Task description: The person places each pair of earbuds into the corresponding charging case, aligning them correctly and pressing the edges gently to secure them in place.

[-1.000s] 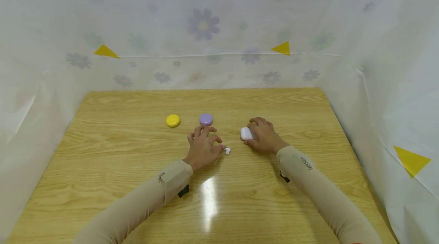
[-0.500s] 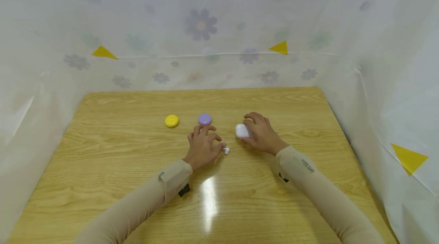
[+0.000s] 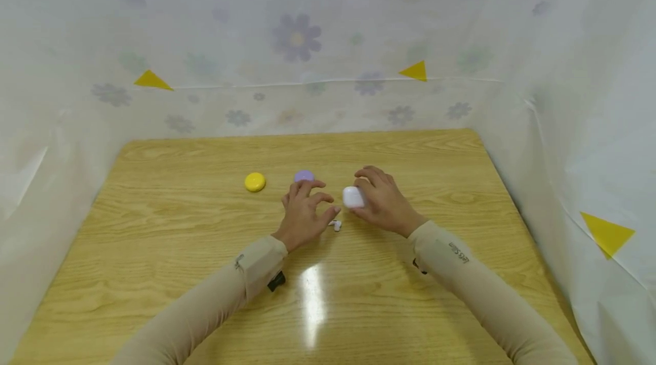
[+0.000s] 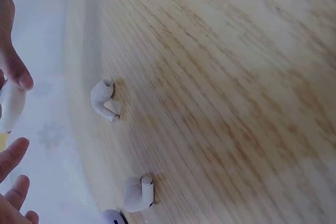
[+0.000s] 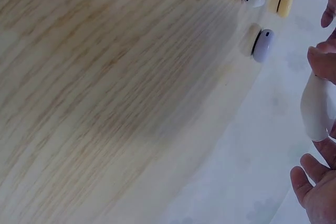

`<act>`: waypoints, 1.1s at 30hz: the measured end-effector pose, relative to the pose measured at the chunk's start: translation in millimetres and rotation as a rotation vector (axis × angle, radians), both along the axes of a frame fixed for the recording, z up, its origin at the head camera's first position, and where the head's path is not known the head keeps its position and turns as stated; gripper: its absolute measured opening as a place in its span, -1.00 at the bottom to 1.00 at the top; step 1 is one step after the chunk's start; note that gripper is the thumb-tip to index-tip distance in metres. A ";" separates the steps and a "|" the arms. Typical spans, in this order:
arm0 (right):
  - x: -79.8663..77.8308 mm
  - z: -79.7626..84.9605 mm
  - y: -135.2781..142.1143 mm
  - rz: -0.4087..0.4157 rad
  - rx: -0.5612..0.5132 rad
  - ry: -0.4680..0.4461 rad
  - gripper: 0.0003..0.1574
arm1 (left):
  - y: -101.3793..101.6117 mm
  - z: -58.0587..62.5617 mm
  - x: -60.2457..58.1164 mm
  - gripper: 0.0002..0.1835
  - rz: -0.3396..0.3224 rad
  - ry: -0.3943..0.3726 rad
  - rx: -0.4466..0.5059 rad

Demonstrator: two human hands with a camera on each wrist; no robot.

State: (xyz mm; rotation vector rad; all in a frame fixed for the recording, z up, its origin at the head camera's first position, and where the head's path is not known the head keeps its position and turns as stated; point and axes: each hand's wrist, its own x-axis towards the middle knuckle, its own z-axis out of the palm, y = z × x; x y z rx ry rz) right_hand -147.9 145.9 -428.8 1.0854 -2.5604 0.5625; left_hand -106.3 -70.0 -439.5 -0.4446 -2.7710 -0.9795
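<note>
My right hand [image 3: 381, 202] grips a rounded white earbud case [image 3: 353, 197]; in the right wrist view its thumb presses on the white case [image 5: 315, 108]. The case is close over the table, right beside the left thumb. My left hand [image 3: 304, 217] has its fingers spread, with nothing between them. Below its thumb, small white earbuds [image 3: 336, 226] lie on the table. The left wrist view shows two of them apart: one earbud [image 4: 105, 100] farther up and another earbud [image 4: 139, 195] lower down. Left fingers partly cover a glossy lavender disc [image 3: 304, 175].
A glossy yellow disc [image 3: 254, 182] lies left of the lavender one. The wood-grain table [image 3: 195, 274] is bounded by pale flowered curtains [image 3: 220, 69] at the back and sides, with yellow triangles [image 3: 415, 71] attached.
The right hand has lifted the case a little and carried it left toward the left hand. The left thumb has risen slightly from the earbuds, and its fingers overlap more of the lavender disc.
</note>
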 end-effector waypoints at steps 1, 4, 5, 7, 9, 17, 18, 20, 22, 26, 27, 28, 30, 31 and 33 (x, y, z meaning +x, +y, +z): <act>0.8 0.8 -1.2 0.001 0.001 0.004 -0.40 | 0.4 0.5 -0.1 -0.68 -0.005 0.003 0.007; 3.3 2.1 -4.7 0.008 0.008 0.023 -0.39 | 1.6 1.5 -0.3 -0.67 -0.014 0.020 0.021; 4.2 2.3 -6.0 0.012 0.010 0.031 -0.38 | 1.9 1.6 -0.3 -0.67 -0.016 0.026 0.025; 5.9 3.3 -8.7 0.027 0.013 0.047 -0.37 | 2.5 1.9 -0.4 -0.66 -0.016 0.038 0.031; 7.4 4.0 -11.1 0.038 0.017 0.067 -0.36 | 2.9 1.9 -0.6 -0.65 -0.015 0.042 0.039; 10.5 4.9 -16.8 0.066 0.006 0.132 -0.32 | 2.7 4.7 -0.4 -0.63 -0.024 0.002 0.079; 10.7 5.0 -17.1 0.070 0.005 0.138 -0.32 | 2.6 5.2 -0.4 -0.63 -0.026 -0.003 0.081; 10.8 5.0 -18.0 0.078 0.001 0.147 -0.33 | 2.3 5.9 -0.5 -0.65 -0.033 -0.010 0.092; 11.1 4.7 -18.7 0.084 -0.003 0.153 -0.33 | 2.0 6.5 -0.8 -0.66 -0.044 -0.014 0.112; 12.4 5.4 -20.0 0.092 -0.009 0.164 -0.34 | 1.1 6.3 -1.3 -0.69 -0.059 -0.026 0.147; 12.6 5.2 -20.3 0.092 -0.007 0.167 -0.34 | 1.0 6.2 -1.6 -0.70 -0.060 -0.032 0.151; 12.6 5.1 -20.6 0.093 -0.007 0.170 -0.34 | 0.8 5.9 -1.8 -0.71 -0.061 -0.036 0.152; 12.6 4.5 -21.1 0.096 -0.010 0.177 -0.34 | 0.6 5.4 -2.4 -0.72 -0.059 -0.046 0.154; 12.7 4.3 -21.4 0.096 -0.011 0.179 -0.34 | 0.5 5.2 -2.7 -0.72 -0.056 -0.051 0.153; 12.8 4.0 -21.8 0.100 -0.022 0.182 -0.35 | 0.2 5.2 -3.0 -0.71 -0.046 -0.064 0.150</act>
